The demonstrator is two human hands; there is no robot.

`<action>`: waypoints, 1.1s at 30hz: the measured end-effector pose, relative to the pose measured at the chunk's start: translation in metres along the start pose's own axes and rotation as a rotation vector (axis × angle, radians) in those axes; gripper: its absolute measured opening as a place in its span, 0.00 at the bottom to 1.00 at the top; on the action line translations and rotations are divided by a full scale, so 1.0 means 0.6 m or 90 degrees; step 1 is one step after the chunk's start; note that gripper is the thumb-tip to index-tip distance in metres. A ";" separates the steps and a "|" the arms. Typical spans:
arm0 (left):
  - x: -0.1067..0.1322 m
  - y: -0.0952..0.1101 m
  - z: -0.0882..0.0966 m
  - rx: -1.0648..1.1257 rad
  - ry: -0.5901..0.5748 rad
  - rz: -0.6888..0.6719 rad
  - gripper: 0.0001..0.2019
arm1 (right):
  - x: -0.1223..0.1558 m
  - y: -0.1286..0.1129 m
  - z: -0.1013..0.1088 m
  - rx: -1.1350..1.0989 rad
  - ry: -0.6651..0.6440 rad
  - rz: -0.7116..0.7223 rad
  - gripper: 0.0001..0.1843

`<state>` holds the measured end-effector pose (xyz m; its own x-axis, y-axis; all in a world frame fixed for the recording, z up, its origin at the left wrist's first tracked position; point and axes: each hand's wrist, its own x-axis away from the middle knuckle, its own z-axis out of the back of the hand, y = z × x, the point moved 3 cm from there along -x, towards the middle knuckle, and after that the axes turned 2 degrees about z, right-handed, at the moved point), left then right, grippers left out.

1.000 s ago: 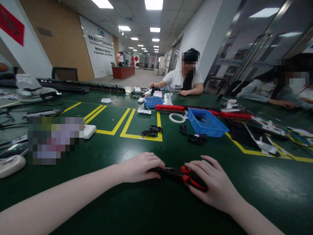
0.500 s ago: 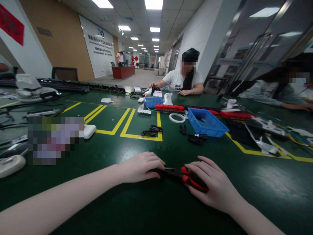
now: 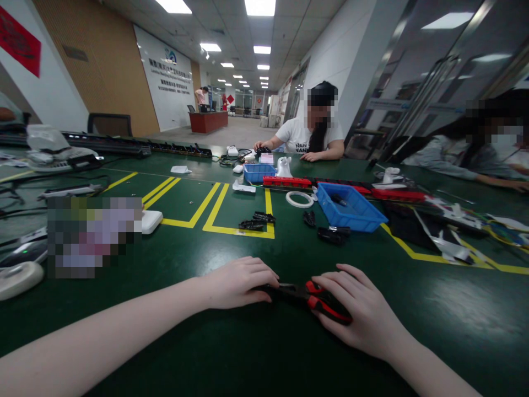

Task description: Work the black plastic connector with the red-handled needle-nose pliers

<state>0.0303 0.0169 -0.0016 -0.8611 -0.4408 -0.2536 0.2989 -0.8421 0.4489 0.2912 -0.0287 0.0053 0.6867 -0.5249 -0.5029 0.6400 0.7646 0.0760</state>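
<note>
My right hand (image 3: 357,306) is closed round the red and black handles of a pair of pliers (image 3: 316,298). The handles are somewhat apart, and the dark jaws point left toward my other hand. My left hand (image 3: 246,284) pinches a small black part (image 3: 264,287) between thumb and fingers, right at the jaw tips. Fingers hide most of that part, so its kind and whether the jaws grip it cannot be made out. Beyond my hands lie black plastic pieces (image 3: 256,221), more dark pieces (image 3: 333,235) and a small black piece (image 3: 309,219).
A blue bin (image 3: 350,208) with a dark item inside stands beyond my right hand, beside a white ring-shaped coil (image 3: 300,199). Farther back are a smaller blue bin (image 3: 259,173) and red strips (image 3: 287,182). A white box (image 3: 151,221) lies left. A co-worker (image 3: 309,132) sits opposite.
My hands and the pliers stay almost in place, with only a very slight shift of the right fingers. Across the table, the co-worker's hand has moved a little at a dark object.
</note>
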 end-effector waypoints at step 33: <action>-0.001 0.002 0.000 0.003 -0.006 0.005 0.13 | -0.005 0.000 0.005 0.005 -0.009 0.009 0.20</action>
<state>0.0308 0.0163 -0.0010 -0.8625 -0.4444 -0.2421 0.3038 -0.8373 0.4546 0.2900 -0.0284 0.0094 0.7009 -0.5190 -0.4893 0.6324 0.7694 0.0898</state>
